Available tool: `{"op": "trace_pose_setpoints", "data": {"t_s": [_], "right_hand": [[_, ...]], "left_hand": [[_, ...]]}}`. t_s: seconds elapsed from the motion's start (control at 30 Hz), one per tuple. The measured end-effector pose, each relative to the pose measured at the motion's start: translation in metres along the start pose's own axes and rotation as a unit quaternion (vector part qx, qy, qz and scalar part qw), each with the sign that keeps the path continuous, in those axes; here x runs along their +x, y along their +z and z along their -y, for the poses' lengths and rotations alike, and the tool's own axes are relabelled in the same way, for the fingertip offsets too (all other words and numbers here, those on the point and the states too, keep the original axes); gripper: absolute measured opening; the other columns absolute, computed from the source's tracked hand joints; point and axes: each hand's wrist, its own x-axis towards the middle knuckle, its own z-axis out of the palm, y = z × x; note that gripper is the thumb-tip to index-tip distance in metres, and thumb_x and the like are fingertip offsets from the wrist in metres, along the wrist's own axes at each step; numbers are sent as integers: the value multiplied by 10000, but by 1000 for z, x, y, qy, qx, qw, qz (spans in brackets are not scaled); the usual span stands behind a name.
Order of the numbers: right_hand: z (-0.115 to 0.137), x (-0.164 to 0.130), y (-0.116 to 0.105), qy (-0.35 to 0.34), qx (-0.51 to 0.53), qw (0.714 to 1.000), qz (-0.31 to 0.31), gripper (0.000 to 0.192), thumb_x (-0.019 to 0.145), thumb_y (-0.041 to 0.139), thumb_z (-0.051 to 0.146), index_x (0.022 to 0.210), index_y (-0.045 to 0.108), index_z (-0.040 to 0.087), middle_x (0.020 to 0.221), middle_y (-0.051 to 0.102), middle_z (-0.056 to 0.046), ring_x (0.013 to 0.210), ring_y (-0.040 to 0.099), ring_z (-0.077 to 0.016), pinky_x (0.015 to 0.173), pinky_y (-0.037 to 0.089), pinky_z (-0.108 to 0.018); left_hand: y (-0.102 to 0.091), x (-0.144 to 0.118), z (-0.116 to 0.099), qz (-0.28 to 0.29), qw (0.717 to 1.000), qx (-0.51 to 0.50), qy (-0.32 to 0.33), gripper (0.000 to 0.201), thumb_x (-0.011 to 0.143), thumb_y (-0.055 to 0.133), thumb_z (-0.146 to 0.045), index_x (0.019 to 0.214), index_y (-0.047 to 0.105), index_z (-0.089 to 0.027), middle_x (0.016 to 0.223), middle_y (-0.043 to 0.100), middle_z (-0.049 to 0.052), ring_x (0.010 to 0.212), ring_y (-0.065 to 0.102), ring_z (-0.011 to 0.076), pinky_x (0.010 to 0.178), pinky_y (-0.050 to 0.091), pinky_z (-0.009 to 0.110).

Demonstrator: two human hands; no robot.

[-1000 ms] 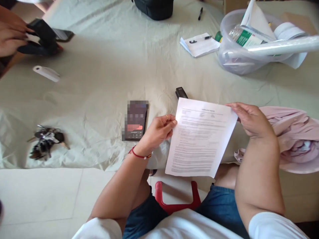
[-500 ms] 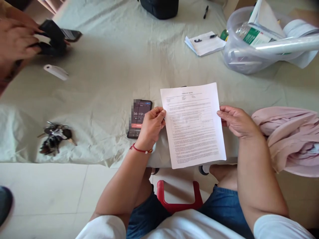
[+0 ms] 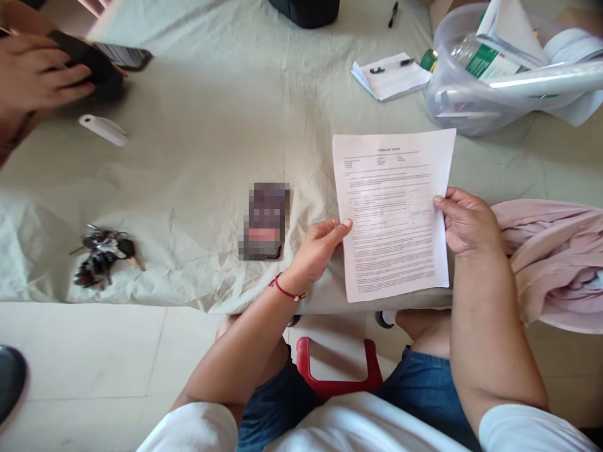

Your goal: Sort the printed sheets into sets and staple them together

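A printed sheet of paper (image 3: 393, 220), white with lines of dark text, is held up in front of me above the table's front edge. My left hand (image 3: 323, 248) pinches its left edge, thumb on top and fingers behind. On the opposite edge my right hand (image 3: 466, 220) grips it the same way, a little higher up. A smartphone (image 3: 265, 221) lies on the cloth to the left of my left hand, its screen blurred out. Beside my right forearm is a bundle of pink cloth (image 3: 556, 257).
A bunch of keys (image 3: 106, 254) and a white stick-like object (image 3: 103, 130) lie at left. Another person's hand (image 3: 38, 75) holds something dark near a second phone (image 3: 125, 56). Farther right are a notepad (image 3: 391, 81) with a pen and a filled plastic basket (image 3: 447, 103).
Both my hands have carried the paper to the right and slightly away from me, uncovering the phone. The other person's hand has shifted over the dark object.
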Motion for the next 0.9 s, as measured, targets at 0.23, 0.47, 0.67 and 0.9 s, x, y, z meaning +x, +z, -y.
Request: {"op": "trace_pose_setpoints", "data": {"t_s": [0.23, 0.47, 0.67, 0.9], "right_hand": [[1, -3, 2, 25, 9, 1000, 13, 441, 669, 1063, 506, 956, 791, 310, 1011, 883, -19, 1075, 847, -309, 1101, 689, -513], [8, -12, 12, 34, -16, 996, 76, 537, 646, 1071, 643, 1011, 851, 318, 1025, 903, -46, 1095, 866, -367, 1117, 682, -613], [6, -13, 16, 38, -14, 997, 65, 599, 560, 1125, 572, 1016, 858, 289, 1103, 908, -74, 1183, 852, -397, 1146, 671, -624], [5, -11, 11, 24, -9, 999, 46, 545, 592, 1130, 474, 1026, 855, 289, 1169, 904, -84, 1215, 841, -404, 1159, 664, -620]], "left_hand": [[0, 1, 7, 2, 999, -15, -31, 444, 909, 891, -603, 935, 829, -164, 991, 871, 140, 998, 827, 300, 933, 641, 423], [-3, 6, 12, -39, 998, -52, -26, 453, 861, 941, -606, 947, 819, -179, 987, 867, 138, 1015, 837, 315, 912, 672, 434], [0, 4, 11, -78, 994, -72, -17, 501, 771, 1027, -575, 1017, 850, -176, 1089, 893, 140, 1056, 840, 325, 974, 681, 464], [4, 4, 5, -99, 992, -84, 2, 529, 815, 961, -656, 1044, 844, -194, 1120, 895, 131, 1166, 835, 344, 972, 664, 425]]}}
